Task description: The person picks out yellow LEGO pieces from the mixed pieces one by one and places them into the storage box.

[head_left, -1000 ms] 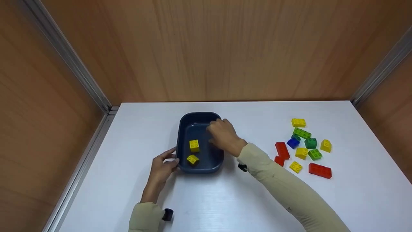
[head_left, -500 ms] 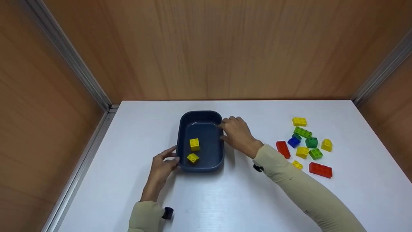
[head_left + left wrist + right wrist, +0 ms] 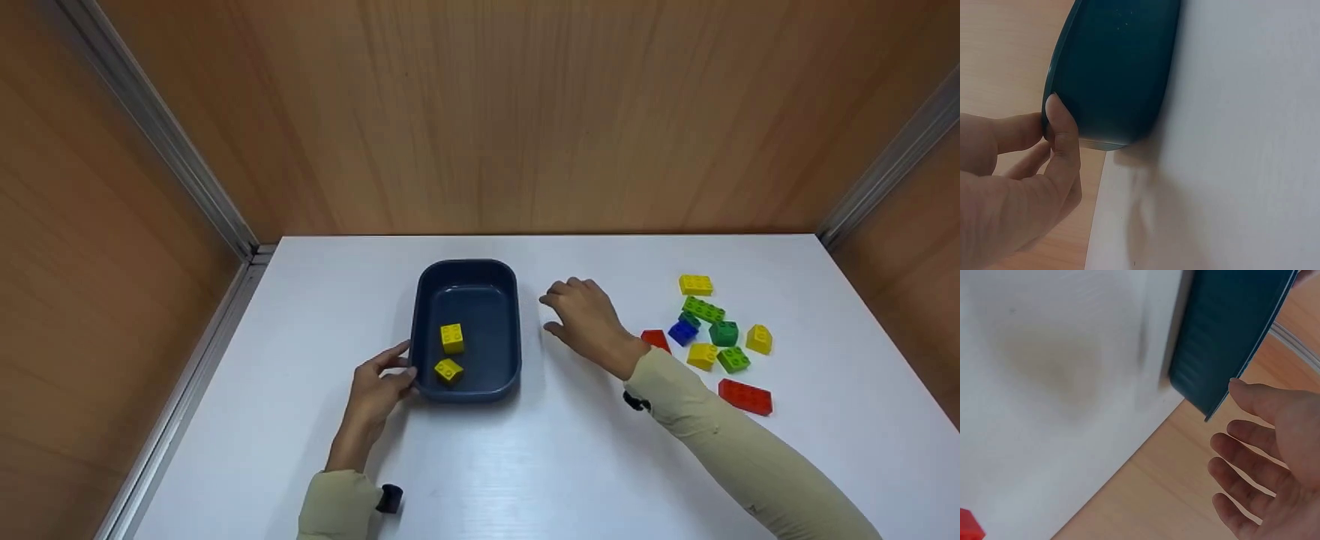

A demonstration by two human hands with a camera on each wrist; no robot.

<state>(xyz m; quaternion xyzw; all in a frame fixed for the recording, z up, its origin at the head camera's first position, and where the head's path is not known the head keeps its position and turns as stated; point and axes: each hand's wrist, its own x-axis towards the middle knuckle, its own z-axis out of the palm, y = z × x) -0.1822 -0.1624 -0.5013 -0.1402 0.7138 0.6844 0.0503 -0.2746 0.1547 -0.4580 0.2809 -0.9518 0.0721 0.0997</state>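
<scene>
Two hands work over the white tabletop, and closest to us come the left sleeve and its black wrist unit, then the left hand. And that grip is clamped on the dark blue tray, thumb and fingers pinching the wall by the near left corner! Well over to the right, just as close in, lies a long red brick.

Up the tray we go: a skewed yellow brick first, then a squarer yellow brick just beyond it, a sliver of tray floor between the pair.

Now the right hand: grip empty, thumb and fingers apart, just beside the tray's right wall with a gap showing in the head view. Here's the relation that counts: tray to its left, loose bricks to its right, and of the two hands this one is much the nearer to them. The tray's long axis runs away from the person, so a long side faces this hand.

Out right, a half-hidden red brick peeks past the forearm, then a blue brick, a long light green brick and, farthest of all, a flat yellow brick. Behind everything, the wooden wall!
</scene>
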